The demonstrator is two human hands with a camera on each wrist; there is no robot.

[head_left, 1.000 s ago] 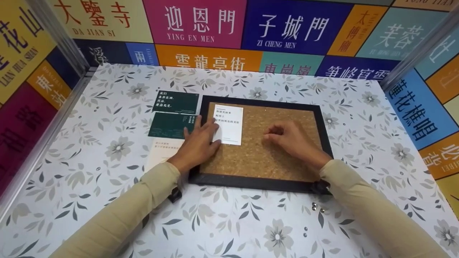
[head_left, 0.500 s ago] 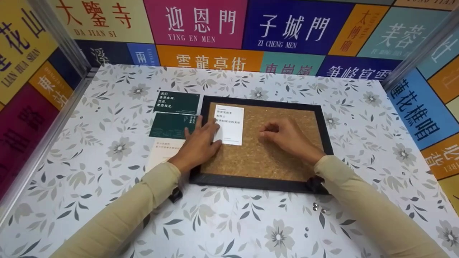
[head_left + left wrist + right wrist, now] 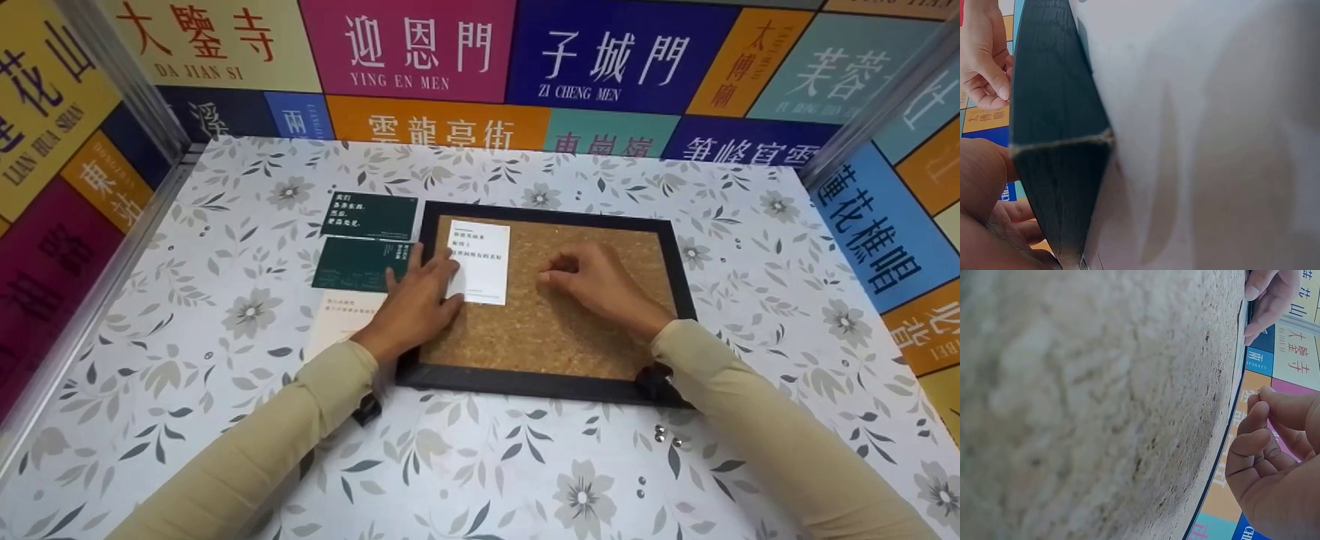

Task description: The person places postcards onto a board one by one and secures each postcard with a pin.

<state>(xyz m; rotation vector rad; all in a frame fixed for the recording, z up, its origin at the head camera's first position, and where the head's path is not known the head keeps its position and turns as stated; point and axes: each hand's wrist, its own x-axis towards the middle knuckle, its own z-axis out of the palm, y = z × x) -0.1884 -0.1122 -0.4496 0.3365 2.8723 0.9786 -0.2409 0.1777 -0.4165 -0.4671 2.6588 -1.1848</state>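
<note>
In the head view, a cork board [image 3: 540, 337] with a black frame lies on the table, and a white card [image 3: 484, 266] with printed text is on its left part. My left hand [image 3: 420, 304] rests across the frame's left side, fingers spread, tips at the card's left edge. Over the cork to the right of the card, my right hand [image 3: 600, 289] has thumb and index finger pinched together, other fingers curled. In the right wrist view the pinching fingertips [image 3: 1264, 396] almost wholly hide a tiny pin-like thing; I cannot tell its exact kind.
Two dark green cards, an upper one [image 3: 369, 214] and a lower one [image 3: 352, 262], lie left of the board. A pale card [image 3: 345, 315] is below them, partly under my left hand. Small silvery round studs [image 3: 660, 433] lie near the front. Panels with characters [image 3: 420, 52] wall the table.
My right hand has shifted slightly left across the cork, still pinching, toward the white card. The left hand has stayed on the card's edge.
</note>
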